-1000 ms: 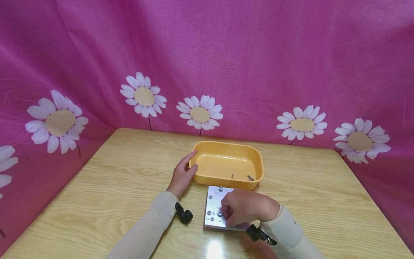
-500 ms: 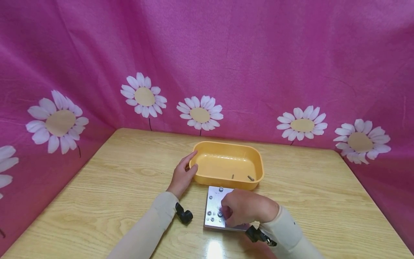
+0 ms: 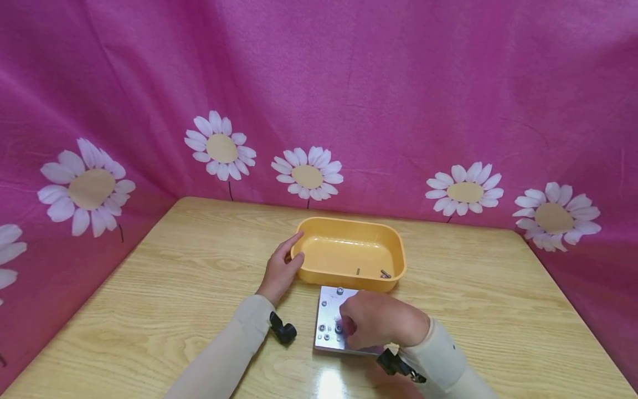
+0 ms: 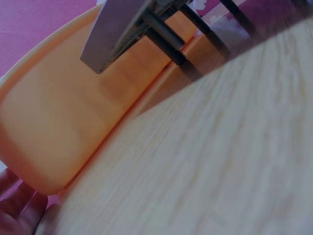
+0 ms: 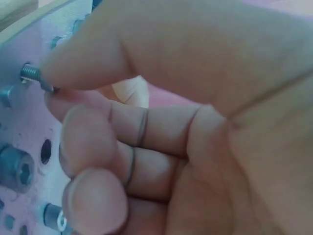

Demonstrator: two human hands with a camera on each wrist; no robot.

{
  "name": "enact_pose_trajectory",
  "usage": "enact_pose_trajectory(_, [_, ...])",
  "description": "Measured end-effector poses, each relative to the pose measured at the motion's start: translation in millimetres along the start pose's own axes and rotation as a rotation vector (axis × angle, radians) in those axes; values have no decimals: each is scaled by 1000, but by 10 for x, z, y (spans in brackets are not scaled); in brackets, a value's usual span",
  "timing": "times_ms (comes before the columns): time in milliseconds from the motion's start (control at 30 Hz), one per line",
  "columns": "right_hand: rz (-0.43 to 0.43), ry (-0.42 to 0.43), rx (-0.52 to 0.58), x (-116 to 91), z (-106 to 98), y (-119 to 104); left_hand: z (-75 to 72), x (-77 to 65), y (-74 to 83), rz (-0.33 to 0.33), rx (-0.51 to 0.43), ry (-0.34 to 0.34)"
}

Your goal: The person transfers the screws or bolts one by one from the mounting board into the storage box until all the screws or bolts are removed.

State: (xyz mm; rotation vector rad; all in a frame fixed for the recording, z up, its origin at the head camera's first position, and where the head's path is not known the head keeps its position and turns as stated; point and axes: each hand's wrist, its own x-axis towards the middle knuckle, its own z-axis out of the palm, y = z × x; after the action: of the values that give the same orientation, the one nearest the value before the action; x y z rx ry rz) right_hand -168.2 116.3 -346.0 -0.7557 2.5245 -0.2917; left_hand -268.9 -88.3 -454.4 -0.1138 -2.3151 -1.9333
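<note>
In the head view my left hand (image 3: 279,272) grips the left end of a yellow plastic tray (image 3: 324,278), thumb at the rim. My right hand (image 3: 381,320) is over a metal plate (image 3: 329,316) in front of the tray. Between thumb and index finger it pinches a small screw (image 5: 32,73), whose thread sits at a hole in the plate in the right wrist view; its head is mostly hidden by the fingertips. Other socket-head screws (image 5: 17,169) stand in the plate. Beneath it, threaded shanks (image 4: 166,47) stick out in the left wrist view.
Inside the tray lie a few loose screws (image 3: 385,274), near its front wall. The wooden table (image 3: 209,244) meets a pink curtain with printed daisies (image 3: 221,148) behind and at the sides.
My right thumb and fingertips have shifted slightly at the screw. The left hand, the tray and the plate stay where they were.
</note>
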Motion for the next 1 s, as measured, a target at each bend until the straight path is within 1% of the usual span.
enact_pose_trajectory(167, [0, 26, -29, -30, -31, -11, -1, 15, -15, -2, 7, 0])
enact_pose_trajectory(400, [-66, 116, -34, -90, -62, 7, 0, 8, -23, -15, 21, -7])
enact_pose_trajectory(567, [-112, 164, -38, -127, -88, 27, 7, -7, -8, -21, 20, -5])
enact_pose_trajectory(767, [-134, 207, -35, -125, -139, 40, 7, -13, 8, -11, 14, -4])
enact_pose_trajectory(867, [-168, 263, -42, -114, -164, 57, 4, -8, 7, -20, 11, -7])
enact_pose_trajectory(1000, [-229, 362, -27, -87, -179, 98, -1, 0, -4, -24, 16, -11])
